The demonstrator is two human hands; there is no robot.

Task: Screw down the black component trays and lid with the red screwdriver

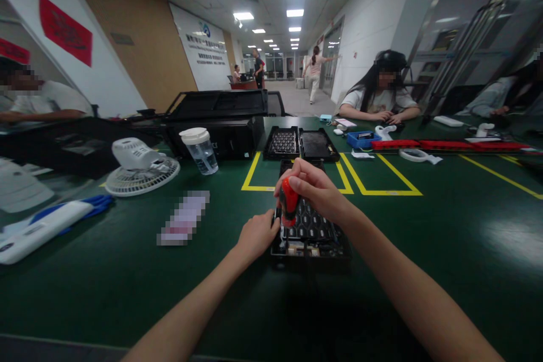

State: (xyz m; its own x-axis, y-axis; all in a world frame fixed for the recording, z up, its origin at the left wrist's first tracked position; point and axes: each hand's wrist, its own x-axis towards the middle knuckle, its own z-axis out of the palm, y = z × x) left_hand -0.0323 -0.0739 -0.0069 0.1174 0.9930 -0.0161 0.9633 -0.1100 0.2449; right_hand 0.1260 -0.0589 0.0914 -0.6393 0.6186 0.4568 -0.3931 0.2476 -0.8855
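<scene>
A black tray (331,243) full of small dark parts lies on the green table (445,249) in front of me. My right hand (316,189) grips a red and black screwdriver (289,203) upright over the tray's left part. My left hand (255,236) rests against the tray's left edge with its fingers curled. Behind it, two more black trays (282,142) (317,144) lie side by side inside a yellow-taped rectangle.
A white desk fan (142,168) and a clear lidded cup (201,150) stand at the left, before a black case (220,119). A blue bin (360,139) and a long red strip (449,145) lie at the right. People sit at the table's far left and far right.
</scene>
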